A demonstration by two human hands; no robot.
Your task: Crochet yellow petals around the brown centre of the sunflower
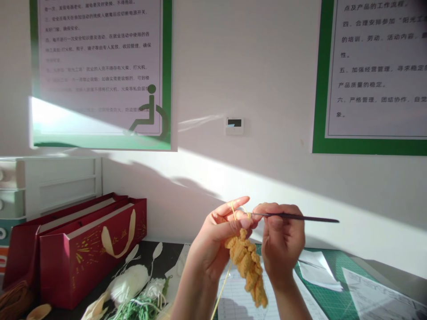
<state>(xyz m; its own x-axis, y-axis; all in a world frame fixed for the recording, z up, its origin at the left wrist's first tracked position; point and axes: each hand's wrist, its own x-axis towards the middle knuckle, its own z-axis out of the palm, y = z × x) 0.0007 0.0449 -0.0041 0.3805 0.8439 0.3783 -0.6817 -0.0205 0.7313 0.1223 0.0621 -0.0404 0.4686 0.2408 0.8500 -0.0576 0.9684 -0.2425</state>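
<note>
My left hand point(222, 229) pinches the top of a yellow crocheted piece point(246, 262), which hangs down in curled, ruffled lobes. A strand of yellow yarn point(224, 286) loops over the raised left index finger and trails down past the wrist. My right hand point(283, 235) is closed around a crochet hook point(310, 218) with a dark handle, held nearly level. Its thin metal tip reaches the yarn loop at the left fingertips, and the two hands almost touch there. Exactly how the tip sits in the stitch is too small to make out.
Red gift bags point(90, 253) stand at the left beside a white drawer unit point(66, 178). A white yarn ball point(129, 284) and green yarn point(138, 307) lie before them. Papers point(318, 269) rest on a green cutting mat point(336, 258). A thermostat point(234, 126) hangs on the wall.
</note>
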